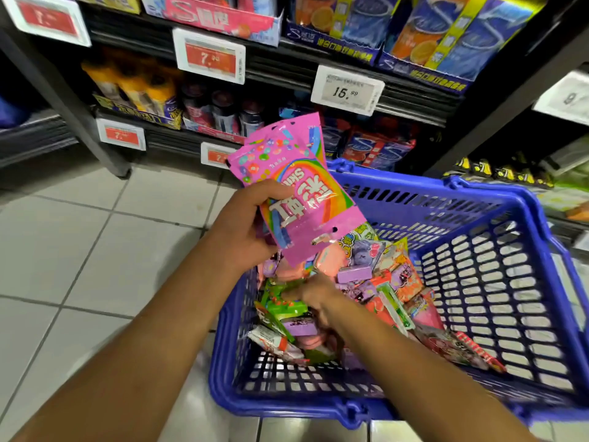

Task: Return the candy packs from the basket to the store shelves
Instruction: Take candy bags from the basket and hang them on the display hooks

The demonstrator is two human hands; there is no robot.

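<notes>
Where shelves (318,68) stand, tiled floor (79,250), basket (478,250)

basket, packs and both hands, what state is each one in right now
blue basket: on the tiled floor, partly filled with candy packs
pink candy packs: lifted above the basket, printing upside down
left hand: grips the pink candy packs
right hand: down in the basket among the packs, grip unclear
green pack: lying in the basket beside the right hand's fingers
</notes>
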